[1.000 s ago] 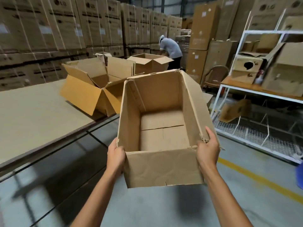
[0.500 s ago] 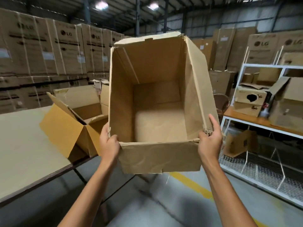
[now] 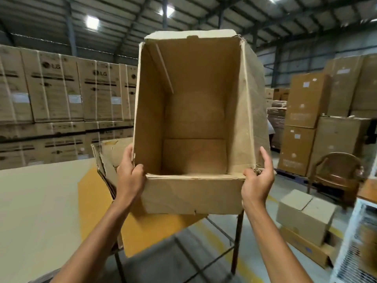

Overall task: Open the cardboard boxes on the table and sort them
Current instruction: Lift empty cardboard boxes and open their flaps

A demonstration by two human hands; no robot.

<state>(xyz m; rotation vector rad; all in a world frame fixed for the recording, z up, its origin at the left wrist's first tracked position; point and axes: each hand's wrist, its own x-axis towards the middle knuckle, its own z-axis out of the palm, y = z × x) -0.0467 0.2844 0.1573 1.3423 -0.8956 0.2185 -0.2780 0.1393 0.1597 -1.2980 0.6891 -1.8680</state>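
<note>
Both grips, left hand (image 3: 130,178) and right hand (image 3: 257,181), clamp the cardboard box (image 3: 193,111); stacked cartons (image 3: 53,86) read LG.

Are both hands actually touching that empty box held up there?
Touching. The head view shows the left hand and right hand gripping the cardboard box at its near corners, thumbs hooked over the rim.
</note>
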